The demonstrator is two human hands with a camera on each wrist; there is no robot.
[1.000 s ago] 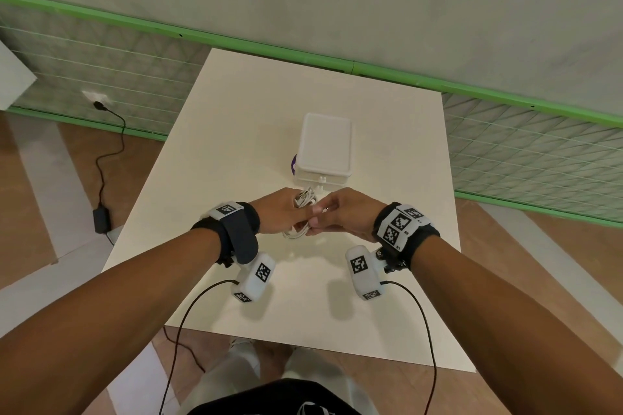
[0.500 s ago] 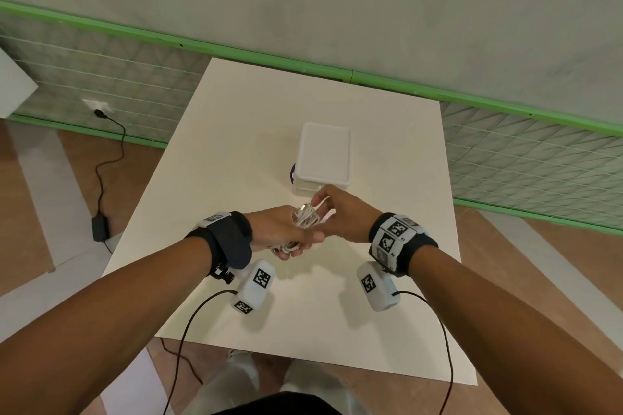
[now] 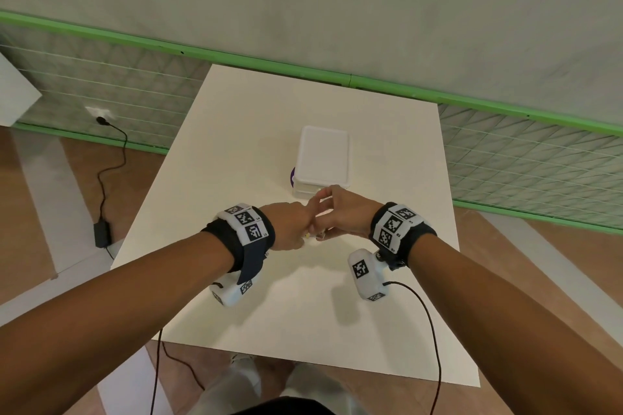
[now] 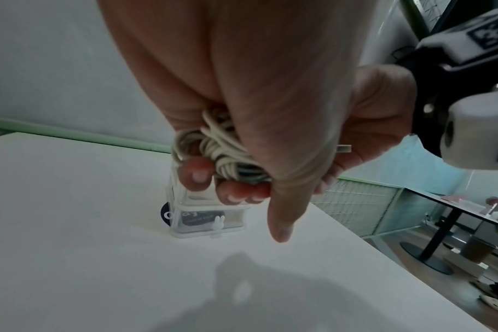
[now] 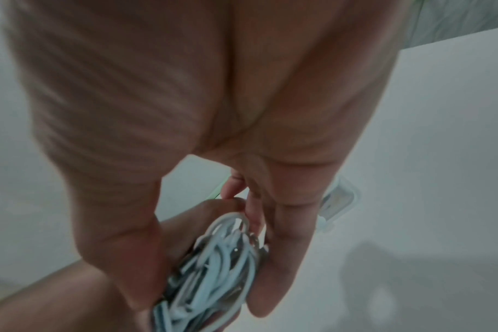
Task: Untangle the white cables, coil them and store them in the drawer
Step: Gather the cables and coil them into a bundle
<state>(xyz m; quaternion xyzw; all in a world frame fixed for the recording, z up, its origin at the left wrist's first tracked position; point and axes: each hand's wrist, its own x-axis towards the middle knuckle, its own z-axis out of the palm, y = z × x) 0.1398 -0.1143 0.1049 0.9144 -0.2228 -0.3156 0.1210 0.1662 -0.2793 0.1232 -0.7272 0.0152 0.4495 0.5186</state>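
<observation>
A coiled bundle of white cables [image 4: 222, 155] sits in my left hand [image 3: 292, 226], whose fingers curl round it while the thumb points down. My right hand [image 3: 338, 214] presses against the same bundle [image 5: 219, 265], thumb on one side and fingers on the other. A metal plug [image 4: 343, 148] lies against the right palm. From the head view only a sliver of cable [image 3: 312, 236] shows between the hands. Just beyond them stands the small white-topped drawer box [image 3: 323, 158], its clear lower drawer [image 4: 211, 221] with a bunny knob looking closed.
The hands hover over the white table [image 3: 236, 145], near its middle. A purple round thing [image 3: 292, 175] peeks from behind the box's left side. Black wires trail from both wrist cameras over the table's near edge. A green-framed mesh fence [image 3: 505, 152] runs behind.
The right hand has come back against the left and closed around the bundle. The left hand has turned knuckles-up, so the cables are mostly hidden from the head view.
</observation>
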